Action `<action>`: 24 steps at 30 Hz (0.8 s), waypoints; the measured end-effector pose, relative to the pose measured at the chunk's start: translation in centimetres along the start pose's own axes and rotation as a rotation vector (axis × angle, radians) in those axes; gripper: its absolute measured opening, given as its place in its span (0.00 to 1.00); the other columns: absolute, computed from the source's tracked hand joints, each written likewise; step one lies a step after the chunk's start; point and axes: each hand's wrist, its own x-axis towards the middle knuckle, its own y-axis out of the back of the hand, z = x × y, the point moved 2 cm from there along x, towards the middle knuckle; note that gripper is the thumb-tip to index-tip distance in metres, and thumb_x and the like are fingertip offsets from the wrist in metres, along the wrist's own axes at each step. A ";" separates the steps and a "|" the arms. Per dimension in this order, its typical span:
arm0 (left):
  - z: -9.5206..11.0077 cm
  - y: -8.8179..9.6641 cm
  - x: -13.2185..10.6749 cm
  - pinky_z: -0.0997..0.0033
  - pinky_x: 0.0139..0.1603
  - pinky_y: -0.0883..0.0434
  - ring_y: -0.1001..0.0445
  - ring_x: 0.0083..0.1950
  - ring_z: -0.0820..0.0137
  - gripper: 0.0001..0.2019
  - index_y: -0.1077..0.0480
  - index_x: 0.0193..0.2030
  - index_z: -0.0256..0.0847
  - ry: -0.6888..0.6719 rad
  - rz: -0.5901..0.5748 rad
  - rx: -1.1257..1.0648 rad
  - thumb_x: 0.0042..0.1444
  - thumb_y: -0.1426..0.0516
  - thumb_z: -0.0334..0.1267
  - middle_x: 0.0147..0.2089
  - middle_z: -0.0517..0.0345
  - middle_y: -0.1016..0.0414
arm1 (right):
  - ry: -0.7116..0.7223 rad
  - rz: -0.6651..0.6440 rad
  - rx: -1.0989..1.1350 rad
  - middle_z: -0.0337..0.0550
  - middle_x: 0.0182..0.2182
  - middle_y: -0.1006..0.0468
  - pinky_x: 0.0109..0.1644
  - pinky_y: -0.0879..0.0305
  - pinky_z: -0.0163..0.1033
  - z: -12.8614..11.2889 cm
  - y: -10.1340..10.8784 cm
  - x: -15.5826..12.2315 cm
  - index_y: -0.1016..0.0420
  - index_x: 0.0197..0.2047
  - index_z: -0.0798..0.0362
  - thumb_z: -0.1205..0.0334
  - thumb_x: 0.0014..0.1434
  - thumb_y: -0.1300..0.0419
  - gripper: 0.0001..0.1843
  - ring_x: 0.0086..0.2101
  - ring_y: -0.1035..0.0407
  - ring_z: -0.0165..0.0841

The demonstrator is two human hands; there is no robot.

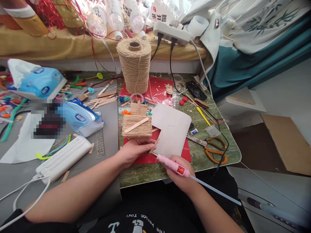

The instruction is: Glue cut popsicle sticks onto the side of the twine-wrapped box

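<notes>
My left hand grips the near edge of a small twine-wrapped block with a wooden craft stick lying across its top. A short stick also shows between its fingers. My right hand is closed around a pink hot glue gun, its nozzle pointing left toward the left fingers. A clear glue stick trails out of the gun's back. Behind the block stands a small stick-built piece, and a white card lies just to the right.
A big spool of jute twine stands at the back. Orange-handled scissors lie near the table's right edge. Tissue packs, loose sticks, a ruler and a white power strip crowd the left. Another power strip sits on the shelf.
</notes>
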 end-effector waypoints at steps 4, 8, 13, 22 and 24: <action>0.0 -0.1 0.0 0.63 0.53 0.29 0.23 0.45 0.66 0.14 0.18 0.49 0.39 -0.019 -0.007 0.011 0.58 0.32 0.41 0.44 0.51 0.17 | -0.007 -0.008 0.016 0.36 0.25 0.30 0.29 0.40 0.36 0.3 -0.1 0.0 0.33 0.29 0.49 0.61 0.61 0.37 0.11 0.25 0.35 0.31; 0.0 -0.1 0.0 0.64 0.51 0.29 0.24 0.44 0.67 0.13 0.18 0.48 0.40 -0.012 0.001 -0.030 0.58 0.32 0.41 0.44 0.52 0.17 | 0.010 -0.003 0.050 0.38 0.27 0.28 0.31 0.38 0.36 0.6 -0.2 -0.1 0.31 0.31 0.50 0.60 0.64 0.37 0.10 0.27 0.33 0.31; -0.1 -0.1 0.1 0.65 0.50 0.29 0.24 0.43 0.67 0.13 0.18 0.47 0.39 -0.027 0.013 -0.001 0.57 0.31 0.41 0.43 0.52 0.18 | 0.063 0.003 0.097 0.39 0.29 0.25 0.33 0.34 0.37 0.1 -0.2 -0.1 0.29 0.32 0.50 0.62 0.64 0.36 0.08 0.28 0.31 0.32; 0.4 -0.3 -0.1 0.69 0.42 0.34 0.30 0.35 0.74 0.11 0.18 0.46 0.40 -0.030 -0.021 0.001 0.58 0.32 0.41 0.34 0.58 0.22 | 0.036 0.141 0.350 0.45 0.37 0.21 0.32 0.29 0.41 1.7 2.0 -1.8 0.20 0.50 0.48 0.59 0.65 0.35 0.10 0.30 0.28 0.34; 0.3 -0.3 -0.1 0.69 0.41 0.34 0.30 0.35 0.73 0.12 0.18 0.46 0.40 -0.025 -0.023 -0.023 0.58 0.32 0.41 0.35 0.57 0.23 | -0.011 0.232 0.517 0.44 0.35 0.23 0.26 0.33 0.39 2.4 2.5 -2.2 0.22 0.54 0.48 0.57 0.66 0.36 0.15 0.26 0.31 0.32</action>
